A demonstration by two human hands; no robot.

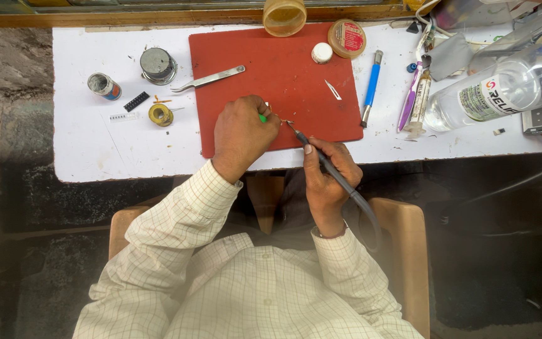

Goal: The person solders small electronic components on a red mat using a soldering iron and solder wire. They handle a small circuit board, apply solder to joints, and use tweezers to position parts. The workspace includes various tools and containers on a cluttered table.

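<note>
Iron [321,158] gripped pen-like in right hand [329,172]; left hand [241,133] pinches small part [263,118] on mat [277,69]; best brace both wrists, touch tip briefly.

A white worktop [95,157] carries a red mat [283,69]. Metal tweezers [209,78] lie at the mat's far left edge, with a small white cap [322,53] far on it. Left of the mat sit a round tin [158,65] and a yellow tape roll [160,114]. A blue-handled tool [371,88] and a clear plastic bottle [503,91] lie to the right.
</note>
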